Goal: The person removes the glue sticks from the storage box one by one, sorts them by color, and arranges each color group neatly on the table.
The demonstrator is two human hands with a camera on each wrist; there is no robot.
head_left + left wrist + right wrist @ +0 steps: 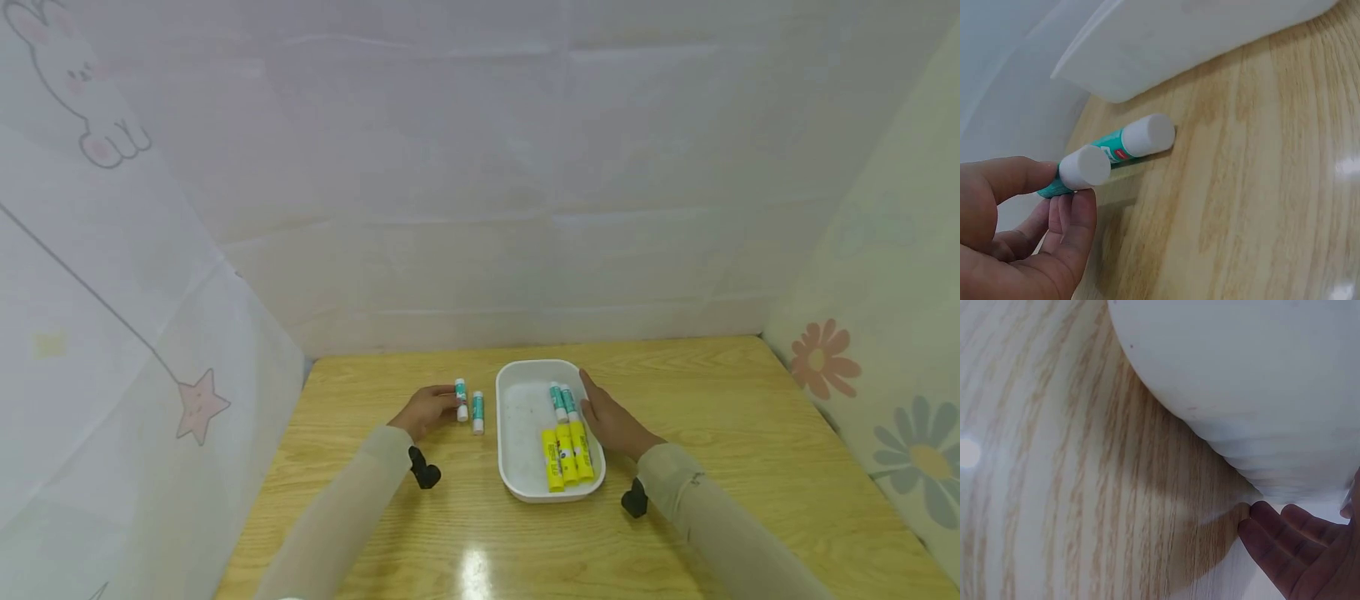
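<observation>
Between thumb and fingers, my left hand [429,410] pinches a green-and-white glue stick [461,400]; its white end faces the camera in the left wrist view. A second glue stick [1147,135] of the same kind lies on the table just to the right of it. The white tray [519,479] holds two green-and-white glue sticks [558,402] and, nearer me, three yellow tubes [553,461] side by side. My right hand [617,422] rests along the tray's right side with its fingers extended, as the right wrist view [1297,550] shows; its thumb is partly out of frame there.
Both hands work over a wood-grain table [720,400]. A pale cloth [465,275] hangs behind its back edge, and printed cloth walls stand at left and right. Each wrist carries a small black device [425,469].
</observation>
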